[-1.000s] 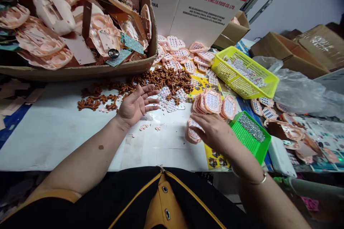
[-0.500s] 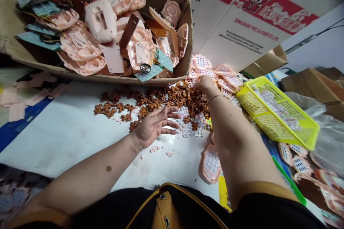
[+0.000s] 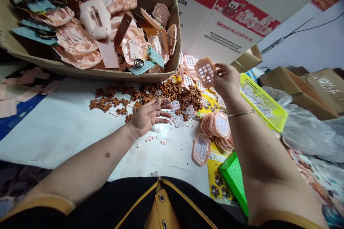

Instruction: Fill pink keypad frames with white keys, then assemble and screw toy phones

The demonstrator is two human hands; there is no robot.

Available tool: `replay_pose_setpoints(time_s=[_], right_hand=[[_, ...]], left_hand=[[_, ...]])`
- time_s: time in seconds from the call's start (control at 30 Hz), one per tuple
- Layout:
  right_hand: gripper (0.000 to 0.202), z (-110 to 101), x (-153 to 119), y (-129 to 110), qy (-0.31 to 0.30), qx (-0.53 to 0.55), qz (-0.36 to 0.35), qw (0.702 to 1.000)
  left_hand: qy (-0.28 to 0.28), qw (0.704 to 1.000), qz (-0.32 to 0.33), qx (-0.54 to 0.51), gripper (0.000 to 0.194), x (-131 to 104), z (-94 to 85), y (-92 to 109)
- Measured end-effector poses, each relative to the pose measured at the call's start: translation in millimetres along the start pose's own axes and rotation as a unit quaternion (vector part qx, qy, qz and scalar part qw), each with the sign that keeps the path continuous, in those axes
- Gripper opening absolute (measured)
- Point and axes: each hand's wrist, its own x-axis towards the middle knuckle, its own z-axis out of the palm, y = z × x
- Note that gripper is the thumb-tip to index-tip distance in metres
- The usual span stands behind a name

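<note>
Pink panel point(image 3: 205, 72) sits edge-pinched between the right hand's point(image 3: 228, 79) fingers, long axis seemingly near upright, beyond and rightward of the left hand point(image 3: 147, 116), loosely spread and empty.

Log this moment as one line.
right hand: holding pink perforated plastic panel | left hand: open, near brown branching plastic pieces | nearby: yellow perforated plastic basket

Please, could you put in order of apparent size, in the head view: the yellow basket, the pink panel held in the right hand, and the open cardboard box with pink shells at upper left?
1. Cardboard box, by far the largest
2. Yellow basket, though partly hidden
3. Pink panel in the right hand, clearly the smallest
</note>
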Motion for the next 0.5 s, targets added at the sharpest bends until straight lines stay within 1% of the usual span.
replay_pose_setpoints(time_s=[0.07, 0.13, 0.23, 0.3, 0.4, 0.47, 0.5], right_hand=[[0.033, -8.5, -11.2, -8.8, -0.023, 0.095, 0.036, 0.995], [0.035, -14.4, -25.2, -17.0, -0.060, 0.202, 0.062, 0.976], [0.038, -21.7, -54.3, -30.0, -0.119, 0.308, 0.048, 0.943], [0.037, -25.5, -77.4, -39.8, -0.142, 0.347, 0.053, 0.926], [0.034, -28.5, -109.3, -53.5, -0.149, 0.388, 0.083, 0.906], [0.032, -30.3, -124.3, -60.3, -0.156, 0.397, 0.073, 0.901], [0.030, -31.9, -129.5, -63.2, -0.155, 0.393, 0.052, 0.905]], left_hand=[[0.002, 1.000, 0.002, 0.000, 0.053, -0.6, 1.2, 0.8], [0.004, 1.000, 0.004, -0.003, 0.053, -1.5, 2.2, 1.3], [0.000, 1.000, 0.007, -0.010, 0.049, -3.4, 3.7, 1.1], [-0.006, 1.000, 0.011, -0.010, 0.047, -4.2, 4.6, 0.7], [-0.005, 1.000, 0.019, -0.010, 0.049, -3.0, 5.2, 1.1], [-0.016, 1.000, -0.009, -0.017, 0.057, -0.9, 4.8, 2.5], [-0.029, 0.999, -0.037, -0.016, 0.063, 0.0, 4.5, 3.4]])
